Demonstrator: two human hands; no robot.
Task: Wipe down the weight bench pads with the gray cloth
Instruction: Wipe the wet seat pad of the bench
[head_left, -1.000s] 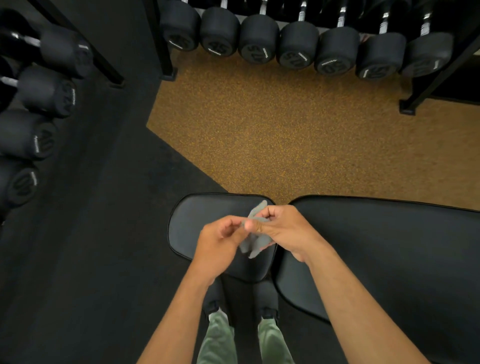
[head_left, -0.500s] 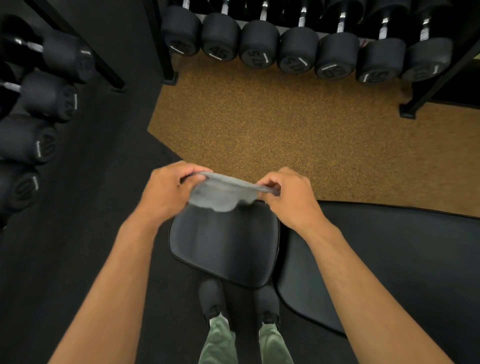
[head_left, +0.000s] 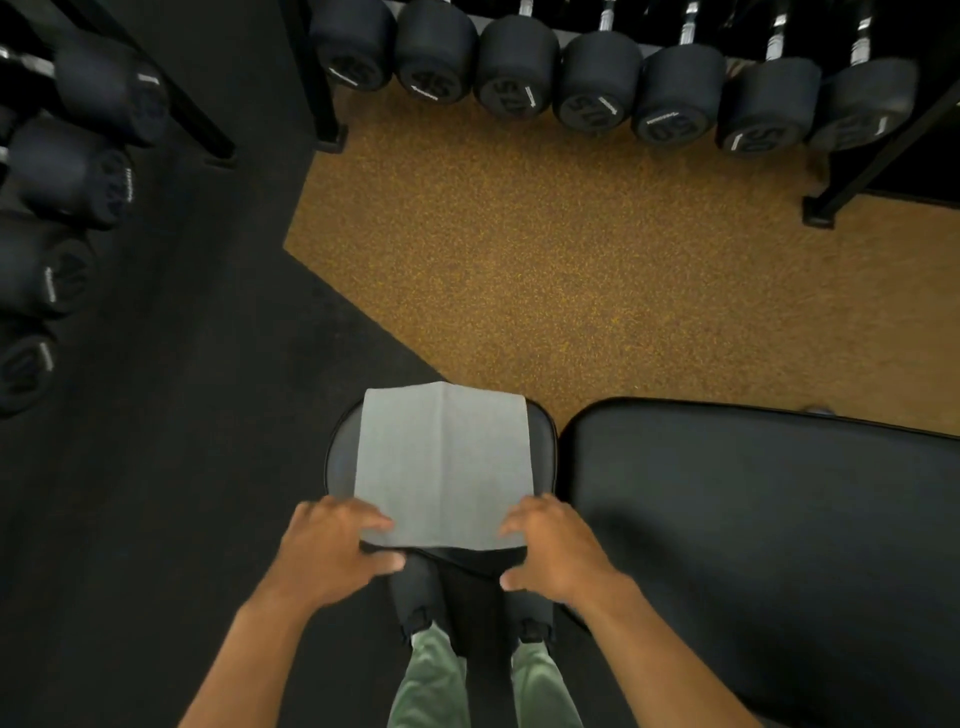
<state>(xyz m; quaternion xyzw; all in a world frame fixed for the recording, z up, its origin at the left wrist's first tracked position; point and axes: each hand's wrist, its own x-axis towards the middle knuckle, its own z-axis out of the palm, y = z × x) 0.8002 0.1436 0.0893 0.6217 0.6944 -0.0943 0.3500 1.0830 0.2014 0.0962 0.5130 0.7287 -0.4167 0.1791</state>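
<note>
The gray cloth (head_left: 444, 462) lies spread flat over the small black seat pad (head_left: 340, 457), with a crease down its middle. It covers most of that pad. My left hand (head_left: 332, 556) is at the cloth's near left corner, fingers on top and thumb below the edge. My right hand (head_left: 558, 553) grips the near right corner the same way. The long black back pad (head_left: 753, 519) sits just right of the seat pad, bare.
A rack of black dumbbells (head_left: 597, 78) runs along the far side, with its feet (head_left: 818, 213) on the tan floor. More dumbbells (head_left: 62, 171) are racked at the left. My legs and dark shoes (head_left: 415, 597) stand just under the seat pad.
The cloth was bunched between both hands, then pulled open above the seat pad. Now it lies flat on the pad, and both hands have drawn back to its near corners.
</note>
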